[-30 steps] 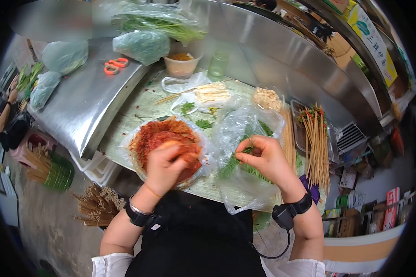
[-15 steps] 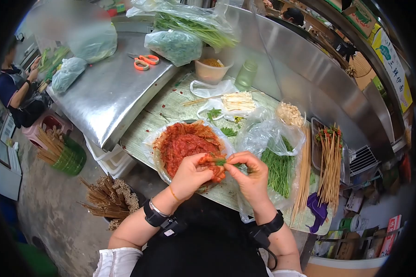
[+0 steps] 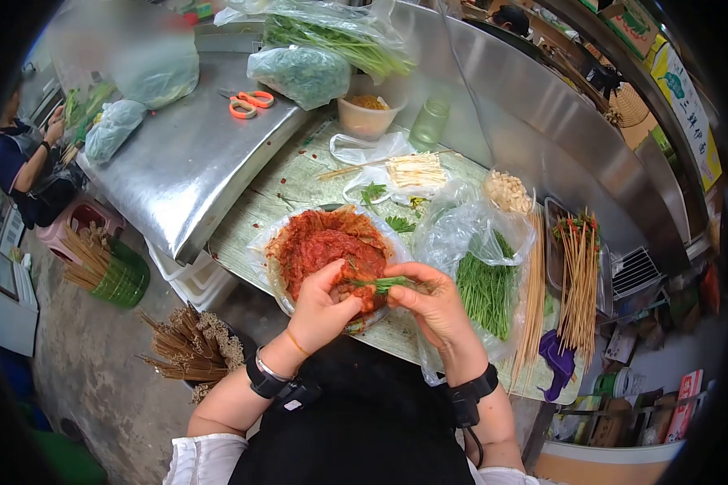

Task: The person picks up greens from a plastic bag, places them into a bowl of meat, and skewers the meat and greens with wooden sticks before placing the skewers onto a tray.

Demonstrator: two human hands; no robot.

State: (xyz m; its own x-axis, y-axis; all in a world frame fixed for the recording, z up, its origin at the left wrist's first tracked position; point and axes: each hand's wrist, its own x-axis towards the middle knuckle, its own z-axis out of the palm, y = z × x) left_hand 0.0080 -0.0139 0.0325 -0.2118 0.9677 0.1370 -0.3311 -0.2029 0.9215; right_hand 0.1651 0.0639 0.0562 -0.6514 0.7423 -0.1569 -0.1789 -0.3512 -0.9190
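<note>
My left hand (image 3: 322,314) pinches a red-coated slice of meat (image 3: 370,302) between thumb and fingers, above the near edge of a bowl. The lined bowl holds a heap of red marinated meat (image 3: 322,242). Across the slice lies a small bunch of green herb stems (image 3: 387,283). My right hand (image 3: 433,307) grips the right end of that bunch with thumb and fingers, close beside the left hand. More green herbs (image 3: 487,287) lie in an open clear plastic bag (image 3: 453,234) right of the bowl.
Bare skewers (image 3: 529,311) lie right of the bag. Loaded skewers (image 3: 576,283) rest in a metal tray (image 3: 555,242). White enoki mushrooms (image 3: 416,171) and a plastic tub (image 3: 366,121) are farther back. Orange-handled scissors (image 3: 247,103) lie on the steel counter (image 3: 194,145). Another person (image 3: 26,153) works at left.
The right hand has shifted left and over the left hand's slice, and more of the green stems now show between the hands. The view has moved slightly.
</note>
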